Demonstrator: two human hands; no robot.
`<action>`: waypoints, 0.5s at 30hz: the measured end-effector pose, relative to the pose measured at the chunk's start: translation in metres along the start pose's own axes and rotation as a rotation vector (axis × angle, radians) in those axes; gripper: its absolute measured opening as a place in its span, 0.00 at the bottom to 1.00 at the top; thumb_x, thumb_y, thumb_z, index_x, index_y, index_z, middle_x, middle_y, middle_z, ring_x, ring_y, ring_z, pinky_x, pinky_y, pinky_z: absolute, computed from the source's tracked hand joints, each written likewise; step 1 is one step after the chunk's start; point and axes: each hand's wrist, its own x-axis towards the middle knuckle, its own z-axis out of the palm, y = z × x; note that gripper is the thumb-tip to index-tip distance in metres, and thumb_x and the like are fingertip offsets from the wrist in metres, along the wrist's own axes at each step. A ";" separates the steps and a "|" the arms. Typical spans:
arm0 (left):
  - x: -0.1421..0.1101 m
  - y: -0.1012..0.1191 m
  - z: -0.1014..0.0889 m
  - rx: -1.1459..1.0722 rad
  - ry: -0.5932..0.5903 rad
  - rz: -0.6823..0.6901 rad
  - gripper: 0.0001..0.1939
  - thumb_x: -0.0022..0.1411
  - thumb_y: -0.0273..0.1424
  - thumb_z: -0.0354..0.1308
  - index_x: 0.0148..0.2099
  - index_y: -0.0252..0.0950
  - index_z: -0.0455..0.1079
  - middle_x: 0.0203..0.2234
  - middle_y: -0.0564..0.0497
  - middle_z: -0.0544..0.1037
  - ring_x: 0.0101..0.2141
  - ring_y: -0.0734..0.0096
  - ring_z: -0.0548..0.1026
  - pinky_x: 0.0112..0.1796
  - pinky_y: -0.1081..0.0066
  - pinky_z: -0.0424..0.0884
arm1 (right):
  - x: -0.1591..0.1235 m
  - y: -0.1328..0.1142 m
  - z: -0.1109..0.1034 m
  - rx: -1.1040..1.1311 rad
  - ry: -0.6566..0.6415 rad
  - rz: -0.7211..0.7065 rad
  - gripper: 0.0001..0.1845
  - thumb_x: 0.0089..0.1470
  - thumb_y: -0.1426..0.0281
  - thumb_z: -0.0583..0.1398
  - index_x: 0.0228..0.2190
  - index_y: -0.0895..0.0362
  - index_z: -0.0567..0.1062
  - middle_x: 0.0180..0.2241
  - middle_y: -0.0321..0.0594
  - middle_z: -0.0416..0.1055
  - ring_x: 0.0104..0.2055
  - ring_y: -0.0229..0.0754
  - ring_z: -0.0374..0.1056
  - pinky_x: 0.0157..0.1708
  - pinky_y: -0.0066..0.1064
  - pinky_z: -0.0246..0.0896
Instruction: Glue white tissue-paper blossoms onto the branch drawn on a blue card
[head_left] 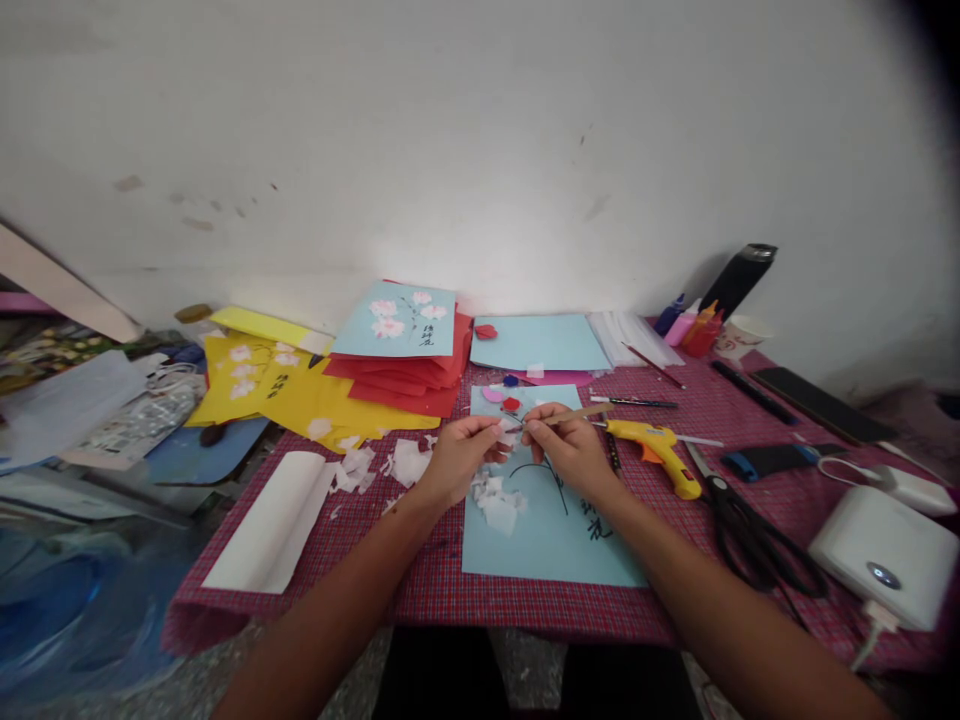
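Note:
Over the upper part of a light blue sheet (555,550), my two hands are close together. My left hand (466,455) pinches a small piece of white tissue paper (510,432) between thumb and fingers. A thin tan stick (579,413) slants up to the right from the closed fingers of my right hand (568,452); its near tip is by the paper, too small to make out. Black drawn lines and brushed characters (598,522) mark the sheet. Torn white tissue scraps (499,505) lie on it below my left hand. Paint dabs, among them a red one (511,404), sit just beyond my fingers.
To the right are a yellow glue gun (649,442), black scissors (750,535), a white box (889,550) and paint bottles (684,325). Stacked red and blue cards (397,345) stand at the back. Yellow cards (255,385) and a folded white paper (270,520) lie left.

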 end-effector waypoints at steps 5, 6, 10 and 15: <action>0.000 -0.001 0.000 0.020 -0.028 0.036 0.15 0.48 0.25 0.62 0.42 0.32 0.78 0.31 0.47 0.80 0.30 0.69 0.78 0.31 0.71 0.73 | 0.003 0.004 -0.003 0.071 0.018 0.042 0.11 0.58 0.61 0.61 0.34 0.57 0.71 0.25 0.34 0.71 0.20 0.33 0.63 0.19 0.26 0.57; 0.000 -0.001 0.000 0.034 -0.026 0.046 0.16 0.48 0.24 0.62 0.42 0.32 0.78 0.31 0.47 0.81 0.31 0.69 0.78 0.31 0.71 0.73 | 0.004 0.005 -0.004 0.084 0.023 0.051 0.12 0.57 0.60 0.62 0.34 0.57 0.71 0.25 0.34 0.71 0.20 0.34 0.63 0.19 0.26 0.57; -0.001 -0.001 0.002 0.102 -0.004 0.066 0.15 0.51 0.28 0.64 0.43 0.33 0.78 0.30 0.48 0.80 0.30 0.71 0.77 0.31 0.71 0.73 | 0.006 0.007 -0.006 0.127 0.016 0.093 0.14 0.56 0.59 0.63 0.34 0.57 0.72 0.26 0.36 0.73 0.20 0.34 0.64 0.19 0.27 0.57; -0.003 0.000 0.003 0.119 0.018 0.050 0.14 0.53 0.34 0.67 0.41 0.31 0.78 0.26 0.48 0.79 0.28 0.72 0.76 0.32 0.70 0.73 | 0.006 0.007 -0.006 0.148 -0.014 0.104 0.14 0.55 0.58 0.63 0.34 0.57 0.72 0.26 0.36 0.73 0.20 0.34 0.64 0.20 0.27 0.58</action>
